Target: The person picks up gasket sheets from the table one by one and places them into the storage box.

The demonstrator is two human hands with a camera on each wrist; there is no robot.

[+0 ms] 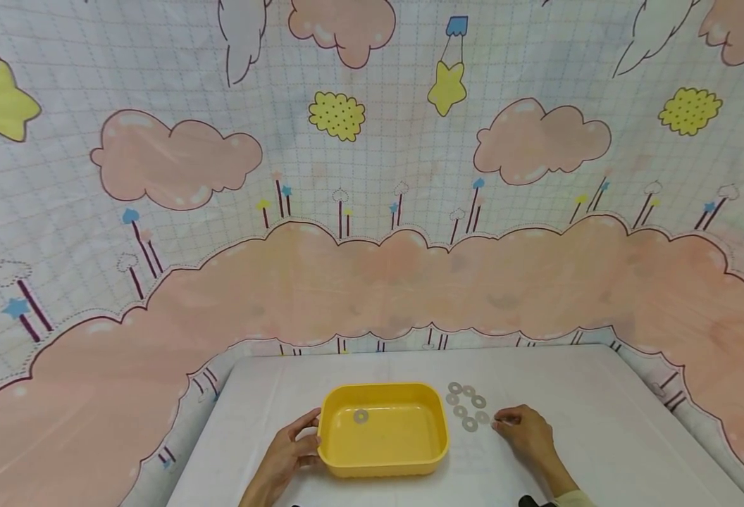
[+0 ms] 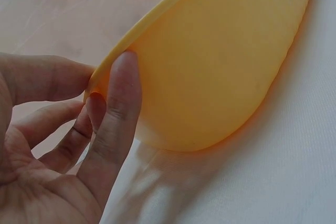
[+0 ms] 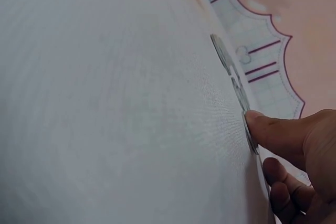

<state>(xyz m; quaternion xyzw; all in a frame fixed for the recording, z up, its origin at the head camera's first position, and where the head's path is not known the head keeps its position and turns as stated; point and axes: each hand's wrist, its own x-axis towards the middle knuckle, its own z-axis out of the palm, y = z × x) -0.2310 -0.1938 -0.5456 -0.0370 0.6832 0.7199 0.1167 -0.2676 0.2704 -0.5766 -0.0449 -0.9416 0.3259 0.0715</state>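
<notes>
A yellow plastic tray [image 1: 381, 470] rests on the white table, with one grey flat washer [image 1: 361, 416] inside toward its far left. My left hand [image 1: 287, 451] holds the tray's left side. Close up in the left wrist view, the thumb [image 2: 118, 93] lies along the outer wall while the other fingertips meet the rim. Several grey washers [image 1: 460, 411] lie loosely grouped right of the tray. My right hand [image 1: 529, 435] is low beside the nearest washer [image 1: 482, 417]. In the right wrist view its thumb [image 3: 273, 129] touches a washer [image 3: 251, 137], the other fingers bent apart from it.
The white table [image 1: 625, 436] extends on both sides and behind the tray. A patterned cloth [image 1: 410, 282] with clouds and stars hangs at the back and around the sides. Small dark objects [image 1: 527, 501] show at the bottom edge by the wrists.
</notes>
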